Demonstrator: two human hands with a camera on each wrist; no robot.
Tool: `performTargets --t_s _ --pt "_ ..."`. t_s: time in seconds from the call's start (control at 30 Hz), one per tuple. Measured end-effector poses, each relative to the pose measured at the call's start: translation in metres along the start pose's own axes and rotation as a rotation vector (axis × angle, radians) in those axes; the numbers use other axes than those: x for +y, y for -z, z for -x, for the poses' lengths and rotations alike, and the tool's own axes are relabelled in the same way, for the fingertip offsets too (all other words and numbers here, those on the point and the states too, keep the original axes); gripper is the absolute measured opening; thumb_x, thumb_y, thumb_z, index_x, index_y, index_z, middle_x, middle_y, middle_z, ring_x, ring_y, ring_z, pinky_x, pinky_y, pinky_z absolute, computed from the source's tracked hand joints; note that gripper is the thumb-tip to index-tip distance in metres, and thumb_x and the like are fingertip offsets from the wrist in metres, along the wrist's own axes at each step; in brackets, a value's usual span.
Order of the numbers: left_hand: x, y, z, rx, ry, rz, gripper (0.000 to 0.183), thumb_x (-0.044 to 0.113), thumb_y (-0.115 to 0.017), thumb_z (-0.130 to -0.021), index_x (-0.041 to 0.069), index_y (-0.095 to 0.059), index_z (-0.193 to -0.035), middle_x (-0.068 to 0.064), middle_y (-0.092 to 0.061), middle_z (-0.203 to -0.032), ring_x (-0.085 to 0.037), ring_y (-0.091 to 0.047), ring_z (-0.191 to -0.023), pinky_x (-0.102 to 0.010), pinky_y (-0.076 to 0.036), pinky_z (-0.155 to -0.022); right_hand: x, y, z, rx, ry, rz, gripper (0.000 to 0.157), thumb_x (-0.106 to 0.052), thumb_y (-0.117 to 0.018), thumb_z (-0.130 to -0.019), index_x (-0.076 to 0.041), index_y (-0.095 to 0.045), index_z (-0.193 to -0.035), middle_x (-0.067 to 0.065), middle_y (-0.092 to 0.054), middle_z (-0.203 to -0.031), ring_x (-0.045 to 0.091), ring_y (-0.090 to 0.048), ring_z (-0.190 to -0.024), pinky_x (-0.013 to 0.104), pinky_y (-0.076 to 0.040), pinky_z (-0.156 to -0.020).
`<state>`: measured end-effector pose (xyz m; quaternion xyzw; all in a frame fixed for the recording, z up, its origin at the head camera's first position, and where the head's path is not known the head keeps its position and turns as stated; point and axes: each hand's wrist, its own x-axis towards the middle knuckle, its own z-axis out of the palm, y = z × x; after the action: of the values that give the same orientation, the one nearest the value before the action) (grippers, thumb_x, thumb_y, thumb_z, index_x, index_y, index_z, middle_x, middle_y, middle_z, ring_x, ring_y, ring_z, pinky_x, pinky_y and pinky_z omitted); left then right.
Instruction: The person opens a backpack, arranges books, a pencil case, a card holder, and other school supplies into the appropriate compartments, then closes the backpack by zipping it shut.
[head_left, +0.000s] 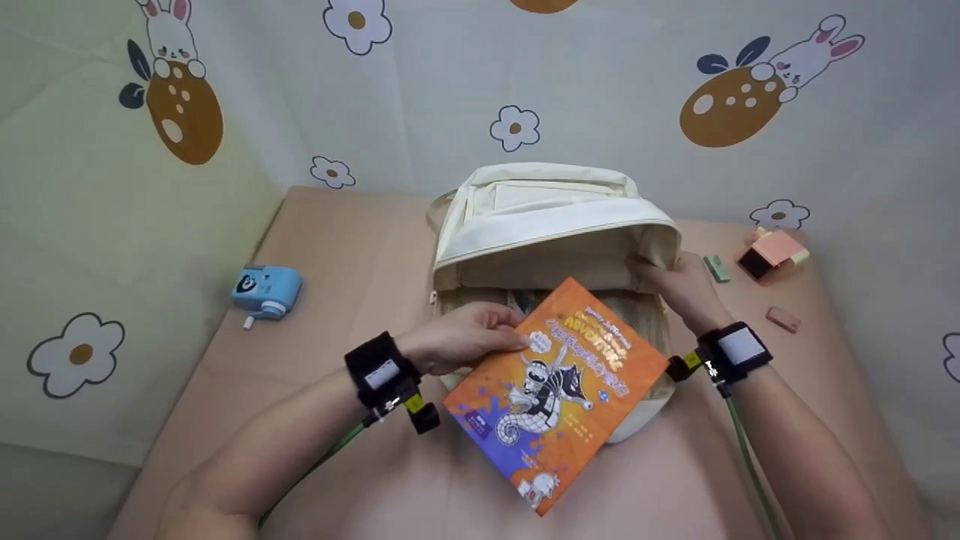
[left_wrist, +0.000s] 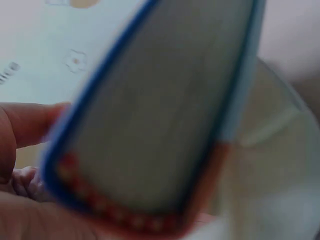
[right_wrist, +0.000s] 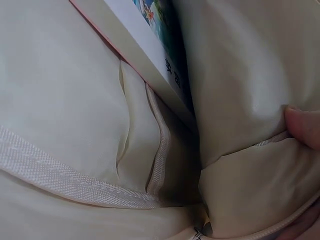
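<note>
Tilted orange book (head_left: 562,397), left hand (head_left: 466,337) gripping its upper-left edge

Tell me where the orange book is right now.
In the head view, the orange book is low and slightly right of centre, held along its upper-left edge by the left hand, in front of the open white backpack.

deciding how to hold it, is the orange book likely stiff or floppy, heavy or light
The orange book will probably stay stiff: it looks flat, without sagging, though held from one side. It may feel fairly heavy, since the left wrist view shows a thick block of pages.
</note>
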<state>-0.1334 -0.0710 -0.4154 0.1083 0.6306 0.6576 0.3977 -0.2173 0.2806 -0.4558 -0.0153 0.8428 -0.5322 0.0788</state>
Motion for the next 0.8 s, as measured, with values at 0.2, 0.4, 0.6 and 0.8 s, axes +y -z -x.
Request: performTargets --t_s 0.2,0.4,0.6,0.8 --pt "-0.030 0.006 -0.017 0.044 0.119 0.166 0.025 0.008 -0.058 -0.103 -0.008 -0.060 -0.123 -0.015 -0.072 -0.103 -0.020 -0.072 -0.087 -0.031 -0.060 -0.079 -0.003 -0.001 -0.001 0.017 -0.021 -0.003 0.066 -0.052 -0.074 -0.090 0.001 -0.058 -0.126 0.017 -0.065 -0.124 0.024 -0.059 -0.111 0.039 -0.045 -0.097" --pt "-0.042 0.013 -0.023 0.130 0.148 0.302 0.024 0.006 -0.057 -0.103 -0.010 -0.061 -0.120 -0.017 -0.072 -0.103 -0.021 -0.073 -0.089 -0.034 -0.059 -0.084 -0.006 -0.001 0.000 0.022 -0.026 -0.015 0.065 -0.052 -0.075 -0.090 0.001 -0.058 -0.124 0.017 -0.064 -0.121 0.023 -0.056 -0.107 0.041 -0.043 -0.099" --pt "-0.045 0.020 -0.027 0.209 0.157 0.371 0.028 0.006 -0.055 -0.104 -0.013 -0.057 -0.124 -0.022 -0.071 -0.110 -0.027 -0.073 -0.093 -0.039 -0.058 -0.087 -0.006 0.000 0.000 0.012 -0.032 -0.009 0.067 -0.053 -0.074 -0.090 0.000 -0.057 -0.129 0.017 -0.063 -0.123 0.024 -0.055 -0.108 0.041 -0.043 -0.100" --pt "-0.043 0.022 -0.033 0.280 0.164 0.481 0.036 0.005 -0.054 -0.104 -0.012 -0.047 -0.135 -0.026 -0.065 -0.124 -0.031 -0.071 -0.103 -0.044 -0.056 -0.094 -0.006 0.000 0.000 0.026 -0.028 0.003 0.065 -0.052 -0.074 -0.090 0.000 -0.059 -0.125 0.016 -0.065 -0.121 0.023 -0.055 -0.107 0.037 -0.044 -0.096"
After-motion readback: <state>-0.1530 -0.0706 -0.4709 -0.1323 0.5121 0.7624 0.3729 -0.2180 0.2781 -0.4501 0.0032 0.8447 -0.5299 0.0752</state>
